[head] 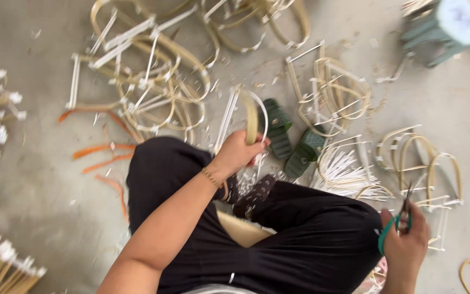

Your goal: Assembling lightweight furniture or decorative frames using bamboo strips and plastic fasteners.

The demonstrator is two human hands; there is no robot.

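The left hand [239, 152] is gripping a bent bamboo hoop frame [252, 114] with its fingers wrapped tight around the lower end, so the piece is rising from the fist toward twelve o'clock, its long axis running nearly upright in the view and curving over at the top. The right hand [406, 242] is sitting well apart at about four o'clock from that frame, closed around a pair of green-handled scissors [400, 219] whose dark blades are pointing up toward twelve; whether the blades are parted is too blurred to tell. The left hand is clearly the nearer one, being on the frame itself. The frame is looking pale tan with white tape or binding along one side and around the curved top. Both hands are working above the person's crossed legs in black trousers [300, 239]. A pair of dark green sandals [292, 139] is lying just at three o'clock of the frame, and piles of finished frames [148, 76] are lying at ten o'clock.
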